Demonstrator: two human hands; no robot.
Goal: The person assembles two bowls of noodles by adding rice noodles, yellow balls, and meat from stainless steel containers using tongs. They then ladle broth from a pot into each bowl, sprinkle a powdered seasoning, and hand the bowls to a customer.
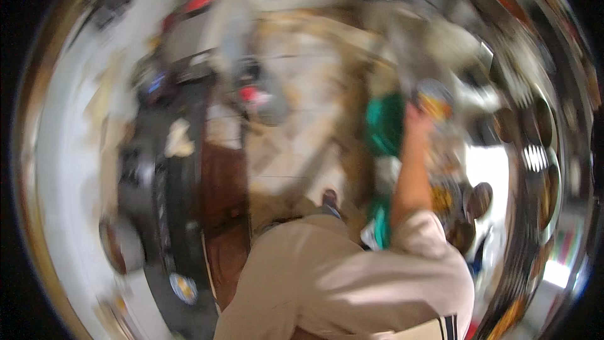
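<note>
Blur smears the whole view, yet a right hand [418,116] shows raised on an outstretched arm, touching a green cloth [385,124] beside a round patterned object [434,99]; whether the fingers are closed or spread cannot be told. Open pale floor [296,101] lies to the left of the arm, bounded by a dark counter edge [179,170]. Cluttered dark round objects [481,198] crowd the right side.
</note>
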